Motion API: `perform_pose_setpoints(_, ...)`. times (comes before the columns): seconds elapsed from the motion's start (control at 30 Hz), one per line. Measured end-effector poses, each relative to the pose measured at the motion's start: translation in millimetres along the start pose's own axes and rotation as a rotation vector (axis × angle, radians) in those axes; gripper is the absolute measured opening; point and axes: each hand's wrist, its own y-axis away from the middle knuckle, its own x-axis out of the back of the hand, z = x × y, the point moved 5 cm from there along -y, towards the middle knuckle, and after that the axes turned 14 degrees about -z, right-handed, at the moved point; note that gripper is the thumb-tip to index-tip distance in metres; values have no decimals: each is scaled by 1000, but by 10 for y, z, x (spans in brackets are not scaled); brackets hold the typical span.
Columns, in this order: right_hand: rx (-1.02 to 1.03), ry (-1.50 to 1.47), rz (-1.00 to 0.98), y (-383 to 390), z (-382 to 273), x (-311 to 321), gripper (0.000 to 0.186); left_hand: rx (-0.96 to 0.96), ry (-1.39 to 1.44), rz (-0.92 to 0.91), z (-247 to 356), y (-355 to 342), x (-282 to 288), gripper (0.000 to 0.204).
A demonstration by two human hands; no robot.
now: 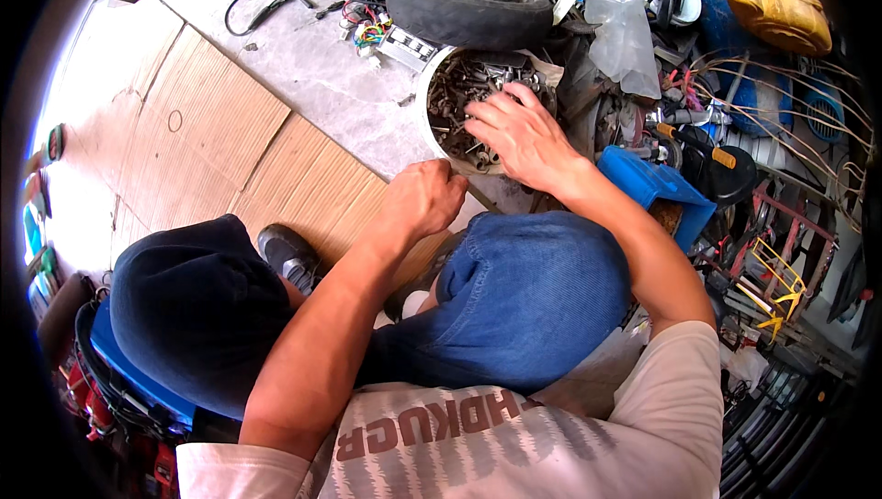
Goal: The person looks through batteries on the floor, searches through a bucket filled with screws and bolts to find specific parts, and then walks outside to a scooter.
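Your seat is low, knees in blue jeans [533, 297], beside sheets of brown cardboard [220, 141] laid on the concrete floor [322, 67]. A black tyre [469, 5] lies just beyond the white bucket [428, 99], which stands directly in front of your knees and holds a mass of dark bolts and metal parts [459, 95]. A blue plastic bin [657, 188] sits to the right of the bucket. Your right hand [522, 136] rests palm-down over the bucket, fingers spread and loose on the parts. Your left hand [424, 198] is clenched at the bucket's near rim; what it grips cannot be determined.
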Motion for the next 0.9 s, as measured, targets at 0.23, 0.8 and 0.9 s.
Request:
perform_pose_setpoints(0.23, -25, -25, -31, 374, -66, 168, 29, -4, 13, -6, 25, -17, 4, 38)
perform_pose_setpoints(0.8, -44, -95, 35, -172, 162, -16, 37, -64, 12, 80, -7, -47, -30, 41)
perform_pose_setpoints(0.9, -32, -94, -31, -13, 77, 65, 35, -86, 26, 111, -11, -31, 5, 41)
